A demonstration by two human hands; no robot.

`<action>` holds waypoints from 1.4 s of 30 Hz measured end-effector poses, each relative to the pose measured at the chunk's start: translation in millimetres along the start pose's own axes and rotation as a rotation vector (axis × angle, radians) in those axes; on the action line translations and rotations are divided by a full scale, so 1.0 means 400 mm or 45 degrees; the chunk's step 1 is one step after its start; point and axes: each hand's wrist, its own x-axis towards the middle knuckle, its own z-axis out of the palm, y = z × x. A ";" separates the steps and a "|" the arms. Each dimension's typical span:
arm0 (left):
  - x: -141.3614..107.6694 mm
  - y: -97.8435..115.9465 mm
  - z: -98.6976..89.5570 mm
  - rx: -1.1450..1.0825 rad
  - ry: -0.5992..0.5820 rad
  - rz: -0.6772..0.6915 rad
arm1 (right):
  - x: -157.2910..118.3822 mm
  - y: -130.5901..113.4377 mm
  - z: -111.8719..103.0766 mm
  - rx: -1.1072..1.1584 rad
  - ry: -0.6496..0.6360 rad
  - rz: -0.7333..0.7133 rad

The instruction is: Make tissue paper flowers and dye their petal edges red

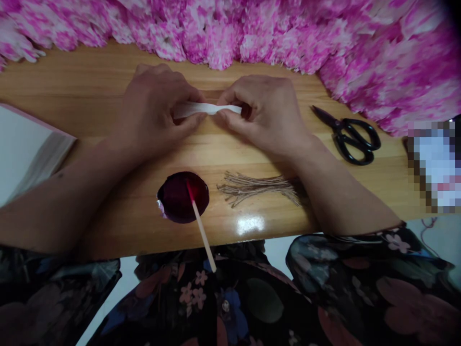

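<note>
A narrow white strip, gathered like folded paper point(194, 109), stretches between my two hands above the wooden table. My left hand point(158, 108) pinches its left part between thumb and fingers. Close beside it, my right hand point(264, 110) pinches the right part, the thumbs almost meeting at the strip's middle. Below the hands stands a small round dish of dark red liquid point(176, 197), with a thin wooden stick point(204, 235) leaning in it, its tip stained red. Right of the dish lies a bundle of thin brown wire-like stems point(259, 186).
Black-handled scissors point(347, 134) lie on the table point(108, 226) to the right. Pink and white ruffled flowers point(223, 33) line the back and right. A stack of white sheets point(32, 149) is at the left, and a blurred-out object point(437, 166) at the right edge.
</note>
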 end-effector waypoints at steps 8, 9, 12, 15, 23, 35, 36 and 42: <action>-0.002 0.009 -0.005 0.068 0.079 0.019 | 0.007 0.019 0.010 0.025 -0.022 -0.138; -0.001 0.009 -0.003 0.077 0.083 0.041 | 0.008 0.019 0.012 0.025 -0.031 -0.163; 0.005 0.007 0.002 0.082 0.083 0.099 | 0.009 0.009 0.016 -0.005 -0.063 -0.151; 0.009 0.008 0.006 0.114 0.070 0.117 | 0.010 -0.002 0.021 -0.076 -0.077 -0.053; -0.011 0.011 -0.007 -0.012 0.171 0.012 | 0.008 0.015 0.020 -0.169 -0.022 -0.033; -0.018 0.006 -0.003 -0.420 0.435 -0.182 | 0.009 0.017 0.017 -0.339 0.035 -0.123; -0.018 0.002 -0.006 -0.391 0.464 -0.174 | 0.009 0.017 0.016 -0.343 0.036 -0.117; -0.014 -0.006 -0.014 0.002 0.389 0.023 | 0.006 0.020 0.021 -0.290 0.054 -0.102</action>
